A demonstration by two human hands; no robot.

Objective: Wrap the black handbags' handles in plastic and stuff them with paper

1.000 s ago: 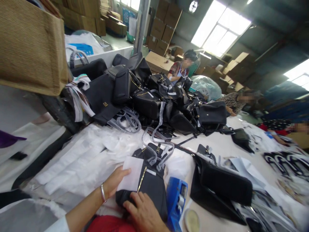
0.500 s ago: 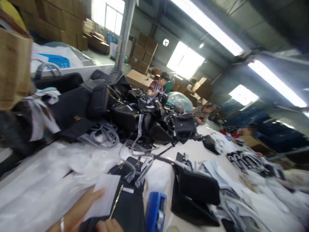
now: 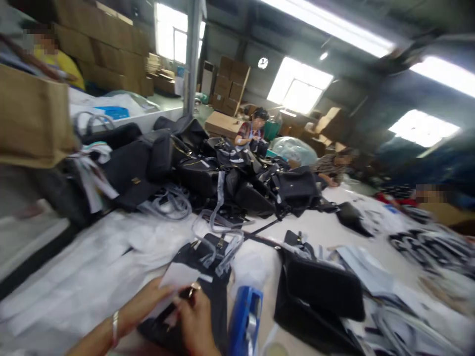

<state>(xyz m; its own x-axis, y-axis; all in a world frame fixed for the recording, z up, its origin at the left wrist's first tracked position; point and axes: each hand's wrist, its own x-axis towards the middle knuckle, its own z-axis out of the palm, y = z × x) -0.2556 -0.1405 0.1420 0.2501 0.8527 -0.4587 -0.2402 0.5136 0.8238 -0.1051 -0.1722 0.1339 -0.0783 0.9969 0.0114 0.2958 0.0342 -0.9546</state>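
In front of me lies a black handbag [image 3: 218, 311], with clear-wrapped straps [image 3: 226, 249] at its top. My left hand [image 3: 158, 296], a bracelet on its wrist, is closed on a thin white sheet [image 3: 180, 274] held over the bag. Close beside it, my right hand [image 3: 196, 316] has curled fingers at the bag's front opening, next to a gold-coloured metal piece. It seems to grip the bag there, though the fingertips are partly hidden. A blue tape dispenser [image 3: 245, 321] stands just right of the bag.
Several black bags [image 3: 200, 178] are heaped across the table's far side. Another black bag [image 3: 322, 287] lies to the right, near grey straps and white sheets. White wrapping [image 3: 92, 267] covers the left side. A brown carton [image 3: 33, 116] stands far left. Several people work around.
The view has swung left, bringing a person in yellow into sight. My right hand has risen from the lower edge to the bag's opening, close to my left hand and the sheet.
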